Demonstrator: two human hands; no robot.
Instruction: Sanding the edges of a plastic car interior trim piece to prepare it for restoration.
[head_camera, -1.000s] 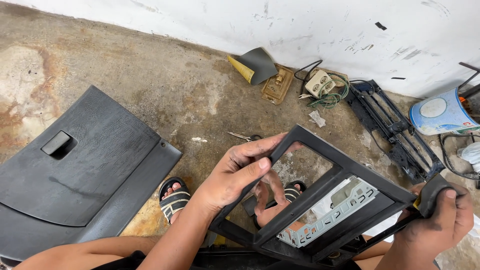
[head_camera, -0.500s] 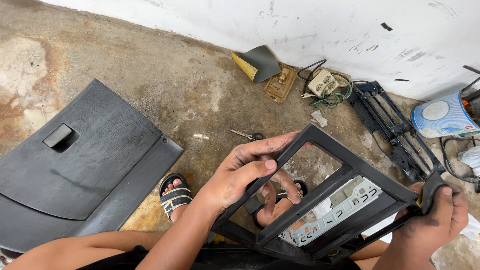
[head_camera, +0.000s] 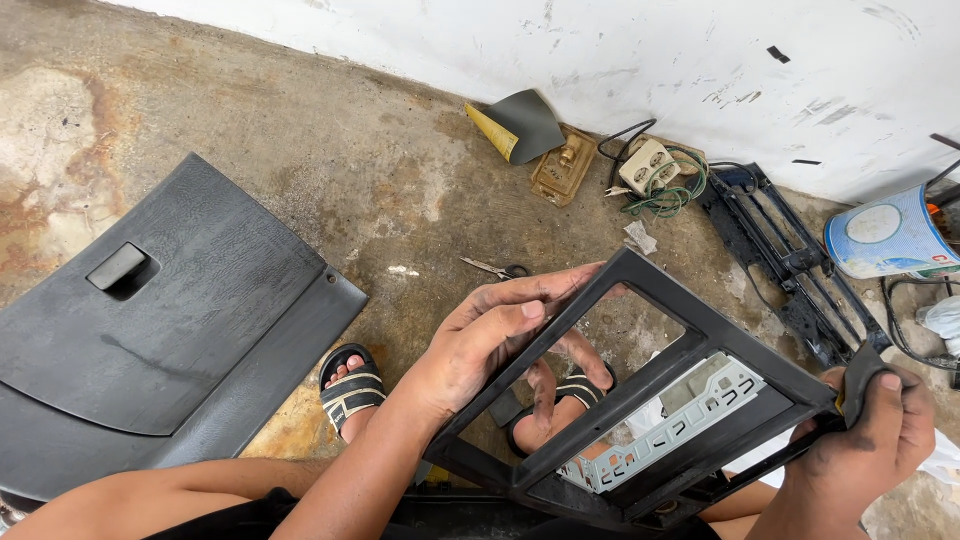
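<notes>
A black plastic frame (head_camera: 700, 330) with two openings is held over my lap. My left hand (head_camera: 490, 335) grips its left side bar, thumb on top and fingers curled through the upper opening. At the frame's right corner, my right hand (head_camera: 875, 425) is closed around a dark pad or cloth pressed against the edge. A grey metal bracket (head_camera: 680, 420) with holes shows through the lower opening.
A large black glovebox panel (head_camera: 170, 330) lies on the concrete at left. Small scissors (head_camera: 495, 268), a socket block with green wire (head_camera: 655, 170), a black bracket (head_camera: 780, 250) and a white-blue container (head_camera: 885, 235) lie near the wall. My sandalled foot (head_camera: 350, 385) rests below.
The frame and both hands have barely shifted; the view has drifted slightly. Both grips stay the same.
</notes>
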